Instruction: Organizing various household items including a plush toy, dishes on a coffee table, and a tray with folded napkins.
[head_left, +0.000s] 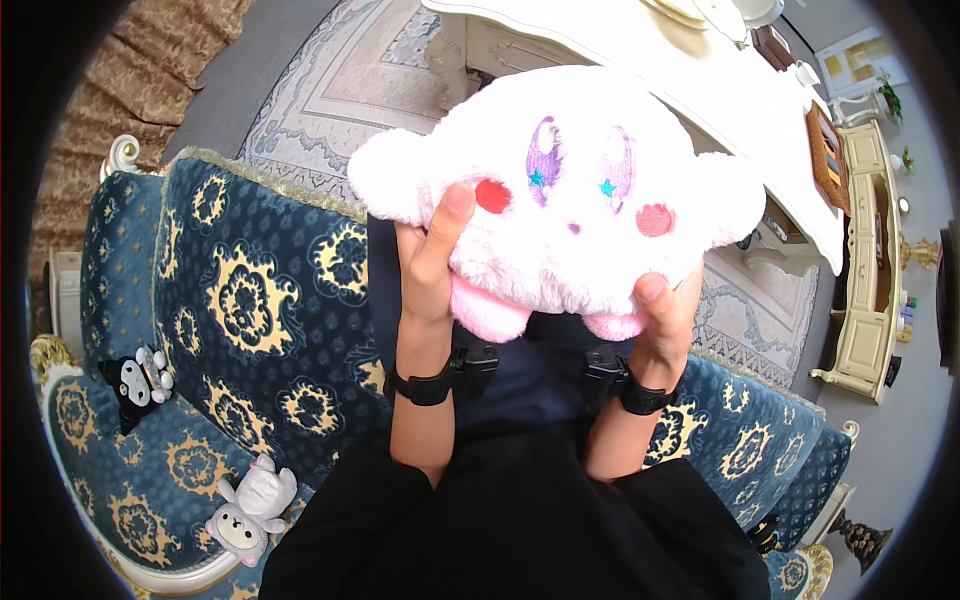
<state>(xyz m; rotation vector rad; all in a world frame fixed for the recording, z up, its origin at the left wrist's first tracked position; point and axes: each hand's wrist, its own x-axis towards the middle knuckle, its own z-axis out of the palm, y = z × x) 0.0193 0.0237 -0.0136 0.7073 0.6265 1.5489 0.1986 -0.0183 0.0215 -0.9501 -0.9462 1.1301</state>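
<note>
A fluffy white-pink plush toy (574, 259) with purple embroidered eyes, red cheeks and pink feet is held up in front of me, face towards the camera. My left hand (435, 255) grips its side at the picture's left, thumb beside one red cheek. My right hand (667, 307) holds the lower side at the picture's right, thumb on the front below the other cheek. The fingers of both hands are mostly hidden behind the toy. Each wrist wears a black strap with a small black device.
I sit on a blue patterned sofa (300, 397). A black-and-white plush toy (137, 381) and a grey-white plush toy (251, 510) lie on it at the left. Beyond the held toy stands a white table (720, 82) on a patterned rug (322, 112). A cream cabinet (862, 300) is at the right.
</note>
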